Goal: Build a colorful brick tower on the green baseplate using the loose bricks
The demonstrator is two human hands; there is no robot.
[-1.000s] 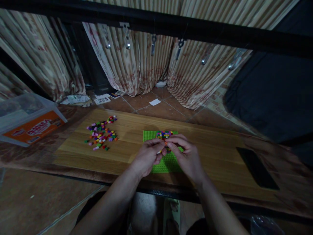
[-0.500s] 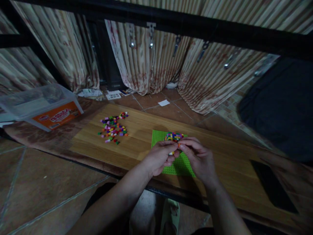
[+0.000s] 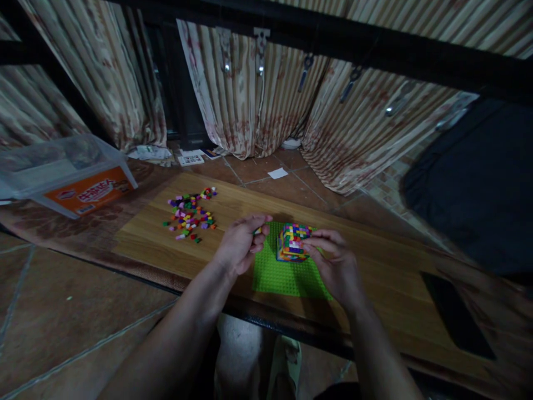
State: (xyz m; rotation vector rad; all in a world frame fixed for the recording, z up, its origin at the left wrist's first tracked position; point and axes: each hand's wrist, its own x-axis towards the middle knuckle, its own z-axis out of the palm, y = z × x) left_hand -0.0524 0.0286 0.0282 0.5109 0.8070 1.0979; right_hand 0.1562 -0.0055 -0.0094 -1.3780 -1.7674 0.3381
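A box-shaped block of many-coloured toy bricks [image 3: 290, 244] stands on the green studded baseplate [image 3: 272, 283]. My right hand [image 3: 335, 264] is at its right side, thumb and fingers pinched at the top edge on a small brick that they mostly hide. My left hand [image 3: 241, 241] is closed, palm partly up, above the baseplate's left edge and apart from the brick block. Between its curled fingers shows a small yellow and whitish toy brick [image 3: 259, 230]; whether more lie in the palm is hidden. Loose coloured bricks [image 3: 189, 216] lie scattered to the left on the wooden board.
The wooden board [image 3: 154, 244] lies on a low table with a brown cloth. A clear plastic tub [image 3: 83, 189] with an orange label is at the far left. A dark flat phone-like slab [image 3: 456, 314] lies at the right. Striped curtains [image 3: 258, 100] hang behind.
My hands have come apart: the left moved left, away from the baseplate's middle, and the right now reaches the brick block's top edge. The block shows more fully; the view has shifted slightly.
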